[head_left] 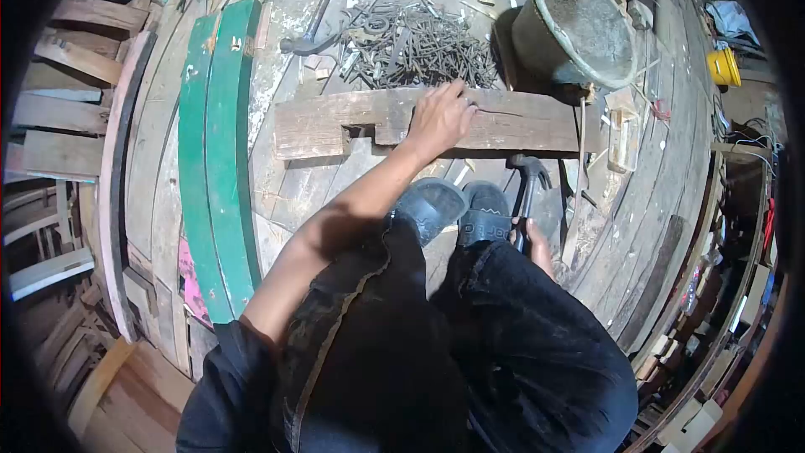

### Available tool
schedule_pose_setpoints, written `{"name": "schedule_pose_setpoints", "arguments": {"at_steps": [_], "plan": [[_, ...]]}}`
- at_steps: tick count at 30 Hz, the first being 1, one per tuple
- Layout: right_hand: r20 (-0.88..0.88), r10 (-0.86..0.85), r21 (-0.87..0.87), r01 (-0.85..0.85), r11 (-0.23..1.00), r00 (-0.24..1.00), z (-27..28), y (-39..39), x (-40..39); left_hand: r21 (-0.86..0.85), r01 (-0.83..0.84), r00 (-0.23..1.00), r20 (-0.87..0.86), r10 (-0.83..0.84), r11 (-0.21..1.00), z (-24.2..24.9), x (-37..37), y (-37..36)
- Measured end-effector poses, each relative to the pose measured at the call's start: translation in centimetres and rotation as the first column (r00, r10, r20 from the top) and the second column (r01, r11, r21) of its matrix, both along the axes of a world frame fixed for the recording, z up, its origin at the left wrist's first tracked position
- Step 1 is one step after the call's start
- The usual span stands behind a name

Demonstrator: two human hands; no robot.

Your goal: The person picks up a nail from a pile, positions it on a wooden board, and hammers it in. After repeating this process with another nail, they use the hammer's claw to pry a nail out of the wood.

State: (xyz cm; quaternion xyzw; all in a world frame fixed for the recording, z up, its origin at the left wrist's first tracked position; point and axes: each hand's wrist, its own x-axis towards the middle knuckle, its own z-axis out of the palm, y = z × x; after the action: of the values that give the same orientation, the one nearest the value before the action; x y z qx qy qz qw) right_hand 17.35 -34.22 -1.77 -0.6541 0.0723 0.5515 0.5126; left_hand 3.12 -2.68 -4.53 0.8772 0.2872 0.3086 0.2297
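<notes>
My left hand [438, 122] lies over a weathered wooden beam [319, 122] with a notch cut in its near side. Its fingers are bent and close together at the beam's far edge; whatever they may hold is too small to make out. Just beyond is a heap of old nails [419, 46]. Low beside my right knee, my right hand [538, 245] is closed round the handle of a claw hammer [527, 180], its head upward near the beam. The knee partly hides that hand.
A grey bucket [524, 42] stands tilted at the far right of the nails. Two green boards [231, 143] lie to the left. A second hammer [306, 44] rests by the heap. Stacked timber [63, 113] lines the left side; a yellow container [723, 68] is far right.
</notes>
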Motion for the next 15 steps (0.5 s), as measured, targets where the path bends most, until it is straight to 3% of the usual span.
{"name": "schedule_pose_setpoints", "arguments": {"at_steps": [9, 11, 13, 15], "plan": [[0.018, 0.176, 0.071, -0.177, 0.982, 0.984, -1.5, -2.0, 1.0, -0.020, 0.018, 1.000, 0.010, -0.017, 1.000, 0.3, -0.5, -0.3], [0.078, 0.200, -0.016, -0.199, 0.980, 0.977, -2.5, -3.0, 0.9, -0.056, 0.020, 0.999, 0.035, -0.018, 0.998, 1.0, -0.5, -0.3], [-0.097, 0.062, 0.004, -0.062, 0.998, 0.993, -2.4, -3.5, 0.4, -0.091, 0.024, 0.998, 0.059, -0.018, 0.996, 1.1, -0.7, -0.4], [-0.166, -0.006, -0.035, 0.000, 0.999, 0.986, -1.6, -3.5, -0.2, -0.060, 0.062, 0.998, 0.017, -0.061, 0.996, 1.2, -0.9, -0.3]]}}
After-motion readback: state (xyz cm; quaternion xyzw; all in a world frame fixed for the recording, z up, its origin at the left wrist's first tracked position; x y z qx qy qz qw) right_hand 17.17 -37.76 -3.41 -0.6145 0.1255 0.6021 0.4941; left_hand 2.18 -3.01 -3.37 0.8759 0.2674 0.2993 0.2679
